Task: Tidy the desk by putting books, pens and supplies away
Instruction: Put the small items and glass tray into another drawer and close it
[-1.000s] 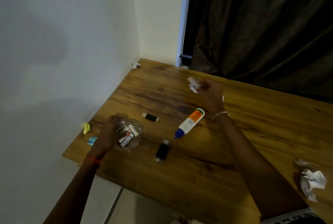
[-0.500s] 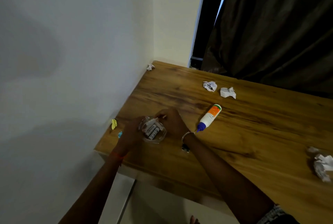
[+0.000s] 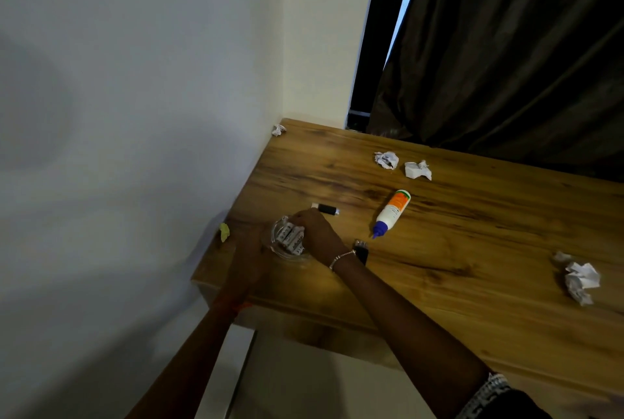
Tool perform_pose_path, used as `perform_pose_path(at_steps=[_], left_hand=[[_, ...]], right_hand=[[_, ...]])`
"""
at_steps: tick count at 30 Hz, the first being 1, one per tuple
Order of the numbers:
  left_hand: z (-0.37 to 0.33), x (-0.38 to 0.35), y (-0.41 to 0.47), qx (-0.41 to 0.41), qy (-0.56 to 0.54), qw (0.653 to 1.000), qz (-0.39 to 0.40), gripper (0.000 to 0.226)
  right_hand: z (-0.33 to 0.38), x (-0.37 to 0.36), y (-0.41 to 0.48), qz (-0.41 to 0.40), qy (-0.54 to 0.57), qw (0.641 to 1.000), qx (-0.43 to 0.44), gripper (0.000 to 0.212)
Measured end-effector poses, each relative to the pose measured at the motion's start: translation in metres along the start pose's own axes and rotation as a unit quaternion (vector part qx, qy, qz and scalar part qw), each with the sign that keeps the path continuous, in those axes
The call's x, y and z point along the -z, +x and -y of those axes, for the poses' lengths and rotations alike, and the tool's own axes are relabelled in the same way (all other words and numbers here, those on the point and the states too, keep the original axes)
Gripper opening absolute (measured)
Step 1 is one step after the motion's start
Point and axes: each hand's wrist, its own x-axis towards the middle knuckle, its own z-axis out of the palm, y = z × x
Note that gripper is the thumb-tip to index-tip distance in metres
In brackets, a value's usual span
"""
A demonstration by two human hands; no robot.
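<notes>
Batteries, or small white labelled cylinders that look like them, lie side by side in a glass dish near the desk's left front corner, and the right hand reaches down onto them from above. Its fingertips are bunched and bent onto the top of the pile, but I cannot tell whether they pinch one cylinder or merely press it into line. Judging by the pose, the hand is seating a piece among the others so that the loose supplies sit together. The left hand, dark and partly blurred, wraps the dish's left wall, probably to keep the smooth glass from sliding on the desk while the other hand works. Just beyond the right knuckles lies a short black stick with a pale cap, close enough to be the next pick. A flat black item lies just beside the right wrist, partly hidden by it, where a careless pull back could knock it. Further right, a glue bottle lies on its side, its blue nozzle pointing toward the person. Crumpled papers sit well apart: two near the curtain, one in the far corner, a larger wad at the right. A yellow scrap sits at the desk edge against the wall.
</notes>
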Motion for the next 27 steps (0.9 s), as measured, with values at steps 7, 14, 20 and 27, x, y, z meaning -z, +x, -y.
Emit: perform_pose_path(at_steps=[7, 14, 20, 27], left_hand=[[0.007, -0.022, -0.038, -0.086, -0.024, 0.995, -0.051, 0.015], [0.017, -0.066, -0.070, 0.133, -0.128, 0.922, 0.340, 0.040], [0.056, -0.110, -0.105, 0.407, -0.306, 0.804, 0.307, 0.021], [0.102, -0.151, -0.102, 0.480, -0.559, 0.669, 0.098, 0.069]], right_hand=[[-0.009, 0.022, -0.068, -0.184, 0.144, 0.970, -0.063, 0.026], [-0.018, 0.030, -0.168, -0.259, 0.386, 0.861, -0.208, 0.026], [-0.030, -0.005, -0.245, -0.332, 0.656, 0.533, -0.419, 0.030], [-0.072, -0.052, -0.271, -0.308, 0.755, 0.309, -0.490, 0.034]])
